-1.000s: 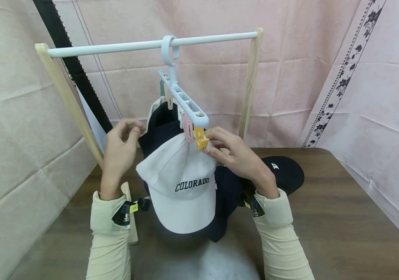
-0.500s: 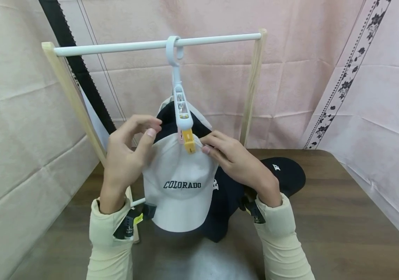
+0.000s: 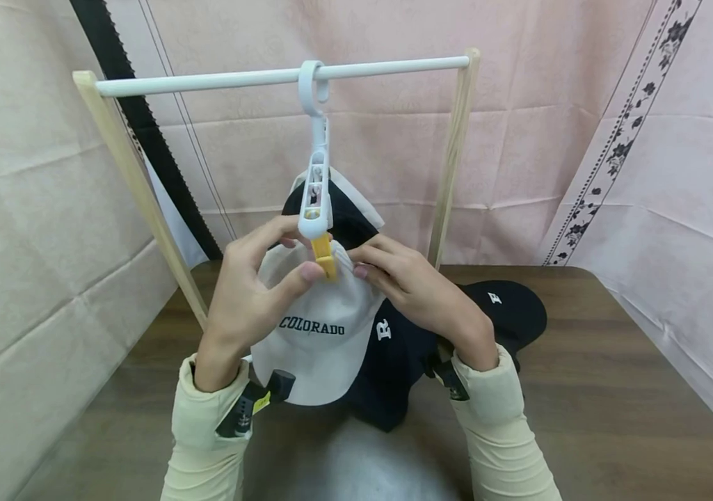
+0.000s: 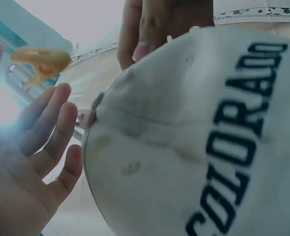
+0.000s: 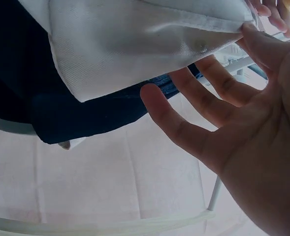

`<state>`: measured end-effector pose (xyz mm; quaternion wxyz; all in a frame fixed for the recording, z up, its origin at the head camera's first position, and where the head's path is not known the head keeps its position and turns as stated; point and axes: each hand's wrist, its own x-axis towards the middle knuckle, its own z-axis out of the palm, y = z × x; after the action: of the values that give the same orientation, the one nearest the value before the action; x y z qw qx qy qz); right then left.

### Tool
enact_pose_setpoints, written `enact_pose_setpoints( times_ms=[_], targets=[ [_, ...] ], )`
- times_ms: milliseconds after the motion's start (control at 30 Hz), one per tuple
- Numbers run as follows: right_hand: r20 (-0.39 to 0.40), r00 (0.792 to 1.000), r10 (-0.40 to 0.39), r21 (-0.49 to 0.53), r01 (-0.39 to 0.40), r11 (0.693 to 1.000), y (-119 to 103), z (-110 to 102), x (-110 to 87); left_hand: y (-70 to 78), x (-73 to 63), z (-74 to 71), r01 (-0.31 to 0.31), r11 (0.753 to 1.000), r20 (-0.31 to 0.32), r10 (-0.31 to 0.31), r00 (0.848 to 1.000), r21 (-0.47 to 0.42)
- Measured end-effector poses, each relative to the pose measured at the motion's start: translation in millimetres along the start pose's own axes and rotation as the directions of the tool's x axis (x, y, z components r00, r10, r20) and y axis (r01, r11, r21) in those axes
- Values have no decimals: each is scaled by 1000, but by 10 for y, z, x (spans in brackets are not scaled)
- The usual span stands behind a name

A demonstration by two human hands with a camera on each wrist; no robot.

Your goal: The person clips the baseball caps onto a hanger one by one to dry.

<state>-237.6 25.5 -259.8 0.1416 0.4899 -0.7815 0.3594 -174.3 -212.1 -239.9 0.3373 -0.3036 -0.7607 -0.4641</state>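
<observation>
Wood-grain table (image 3: 613,390) fills the lower part of the head view; pale pinkish cloth (image 3: 394,153) covers the back & sides, w/ floral border (image 3: 619,139) upper R & black band (image 3: 143,132) upper L. White-barred rack (image 3: 206,83) runs across the top, w/ pale blue hanger (image 3: 316,195) hooked on it approx mid-frame.

White cap (image 3: 306,355), lettered COLORADO, is centre frame under the hanger's near end, beside yellow clip (image 3: 325,257). Navy cap (image 3: 394,355) sits partly behind it, lower R; black cap (image 3: 513,313) on the table at R, partly hidden by R hand (image 3: 419,292) & wrist.

R hand pinches the white cap's R edge, thumb in front, fingers behind. L hand (image 3: 256,285) is loosely spread, thumb & fingers either side of the yellow clip, holding nothing; L-wrist view shows a gap b/w thumb & clip.

Pinkish clip (image 4: 87,119) at the cap edge shows in L-wrist view, mostly cut off by the cap. Caps further back overlap; hard to count. Forearms cut off at bottom edge.

Vs 1 s ago: hanger has swung from diagonal to nearly end-on, white cap's shifted L, L hand has moved in from far L to the clip.
</observation>
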Motion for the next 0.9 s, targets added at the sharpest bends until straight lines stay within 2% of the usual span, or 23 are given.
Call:
enact_pose_setpoints(
  times_ms=[200,467,700,900],
  targets=[
    [0,1000,-20,-21,20,1000,31,23,9,32,4,51,7,998,13,-7,1000,-57],
    [-41,999,10,-5,-10,1000,104,12,24,20,13,57,-48,999,-56,47,997,-14],
    [-91,987,130,-23,-132,991,205,-10,14,45,4,-7,-58,997,-142,63,988,43],
    [-70,970,233,-19,-235,972,310,-20,4,123,-25,-73,-56,997,-213,65,975,45]
  ],
)
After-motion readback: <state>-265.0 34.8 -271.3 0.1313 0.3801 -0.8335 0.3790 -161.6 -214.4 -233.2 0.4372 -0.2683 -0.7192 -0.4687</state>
